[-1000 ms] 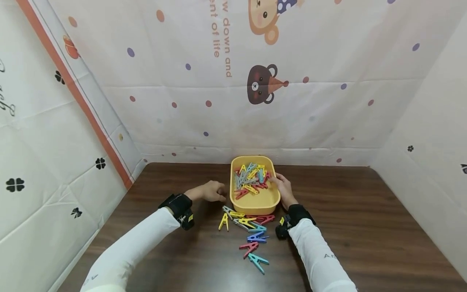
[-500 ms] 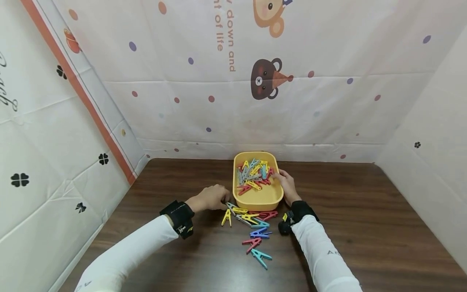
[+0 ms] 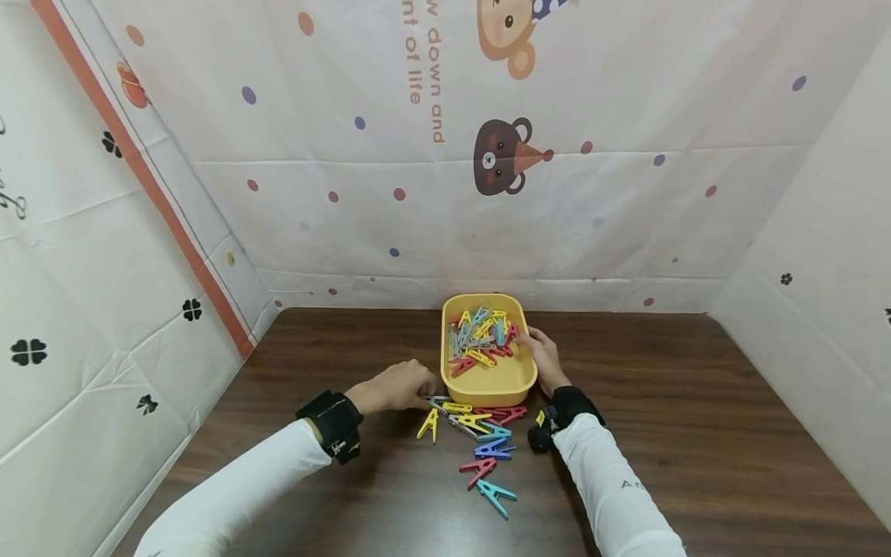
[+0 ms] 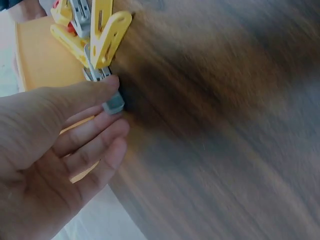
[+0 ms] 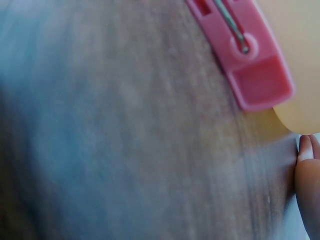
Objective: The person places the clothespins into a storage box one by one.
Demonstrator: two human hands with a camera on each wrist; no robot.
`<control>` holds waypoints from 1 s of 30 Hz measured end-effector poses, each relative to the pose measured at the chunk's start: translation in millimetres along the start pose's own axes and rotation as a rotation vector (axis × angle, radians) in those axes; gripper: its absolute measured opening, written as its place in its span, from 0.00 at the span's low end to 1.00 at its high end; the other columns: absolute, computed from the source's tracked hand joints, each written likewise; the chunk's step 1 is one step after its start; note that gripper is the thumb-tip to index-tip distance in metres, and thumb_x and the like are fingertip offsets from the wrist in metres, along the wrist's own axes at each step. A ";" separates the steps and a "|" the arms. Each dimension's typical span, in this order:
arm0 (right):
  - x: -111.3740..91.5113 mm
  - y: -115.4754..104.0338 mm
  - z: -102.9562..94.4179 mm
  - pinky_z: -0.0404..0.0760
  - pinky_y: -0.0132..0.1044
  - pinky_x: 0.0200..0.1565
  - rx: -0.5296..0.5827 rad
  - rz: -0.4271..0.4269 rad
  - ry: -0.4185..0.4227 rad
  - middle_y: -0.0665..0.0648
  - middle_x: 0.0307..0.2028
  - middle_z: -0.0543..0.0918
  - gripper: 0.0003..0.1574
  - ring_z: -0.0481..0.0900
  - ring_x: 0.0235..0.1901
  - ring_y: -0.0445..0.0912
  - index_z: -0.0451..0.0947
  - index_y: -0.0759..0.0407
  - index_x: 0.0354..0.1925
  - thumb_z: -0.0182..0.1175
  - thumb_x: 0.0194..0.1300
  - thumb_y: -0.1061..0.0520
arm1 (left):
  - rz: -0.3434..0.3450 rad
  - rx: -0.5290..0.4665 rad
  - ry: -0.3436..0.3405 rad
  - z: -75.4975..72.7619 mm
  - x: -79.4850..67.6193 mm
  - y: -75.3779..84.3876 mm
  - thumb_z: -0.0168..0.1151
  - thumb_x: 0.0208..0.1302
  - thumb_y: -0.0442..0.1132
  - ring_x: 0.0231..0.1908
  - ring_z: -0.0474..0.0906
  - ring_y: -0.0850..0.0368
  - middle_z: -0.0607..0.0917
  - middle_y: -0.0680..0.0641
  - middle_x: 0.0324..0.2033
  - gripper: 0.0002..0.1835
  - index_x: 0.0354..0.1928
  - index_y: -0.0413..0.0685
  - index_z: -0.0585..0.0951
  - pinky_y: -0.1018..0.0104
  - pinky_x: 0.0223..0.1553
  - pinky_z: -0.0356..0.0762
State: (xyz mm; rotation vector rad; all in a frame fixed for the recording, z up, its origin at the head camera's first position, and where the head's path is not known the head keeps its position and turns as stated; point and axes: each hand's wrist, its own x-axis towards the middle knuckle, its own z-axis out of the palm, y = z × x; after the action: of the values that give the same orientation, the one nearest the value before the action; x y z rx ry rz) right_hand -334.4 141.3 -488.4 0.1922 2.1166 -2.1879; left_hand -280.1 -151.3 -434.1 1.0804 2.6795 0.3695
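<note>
My left hand point(image 3: 402, 384) is at the near left corner of a yellow plastic basket point(image 3: 504, 381). Its thumb and fingers pinch the end of a grey clothespin point(image 4: 114, 103), which lies against yellow clothespins point(image 4: 111, 39) in the left wrist view. On the basket's right side, my right hand point(image 3: 547, 362) grips the rim. Inside, a pile of red, yellow, grey and blue clothespins point(image 3: 480, 333) fills the far part. At the right wrist view's top, a red clothespin point(image 5: 260, 82) lies close beside the basket wall.
More loose clothespins trail from the basket toward me on the dark wooden table point(image 3: 334, 480): a yellow one point(image 3: 428, 425), a dark blue one point(image 3: 494, 449), a red one point(image 3: 479, 469) and a light blue one point(image 3: 496, 497). A printed white cloth point(image 3: 334, 232) hangs behind.
My left hand has come down and nearer from beside the basket onto the grey clothespin, which it now pinches and has turned slightly. The right hand stays on the rim.
</note>
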 end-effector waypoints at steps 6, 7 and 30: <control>-0.7 -2.1 -0.4 0.79 0.32 0.57 -0.004 -0.009 -0.001 0.68 0.70 0.69 0.35 0.72 0.65 0.54 0.58 0.61 0.77 0.51 0.78 0.53 | -0.097 0.051 -0.121 -10.4 -7.4 -9.0 0.72 0.62 0.34 0.23 0.71 0.65 0.80 0.56 0.24 0.04 0.36 0.49 0.85 0.74 0.25 0.67; -1.0 -2.2 -0.6 0.80 0.32 0.56 -0.005 -0.009 0.001 0.68 0.70 0.69 0.35 0.73 0.65 0.54 0.58 0.61 0.77 0.51 0.77 0.53 | -0.116 0.069 -0.138 -13.3 -8.5 -10.5 0.72 0.62 0.34 0.24 0.71 0.65 0.80 0.56 0.25 0.04 0.35 0.49 0.85 0.73 0.25 0.68; -3.8 1.6 -0.2 0.80 0.41 0.62 -0.012 -0.025 0.030 0.69 0.69 0.70 0.33 0.73 0.65 0.57 0.62 0.63 0.74 0.50 0.77 0.55 | -0.467 0.069 0.002 -97.6 165.8 20.4 0.60 0.68 0.33 0.28 0.69 0.55 0.82 0.45 0.35 0.11 0.26 0.45 0.78 0.65 0.27 0.67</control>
State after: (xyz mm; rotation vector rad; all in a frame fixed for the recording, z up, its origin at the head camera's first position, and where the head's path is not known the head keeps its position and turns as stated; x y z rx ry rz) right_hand -330.5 141.3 -489.4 0.2002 2.1586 -2.1992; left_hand -412.8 -34.9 -354.9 0.4381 2.8479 0.1907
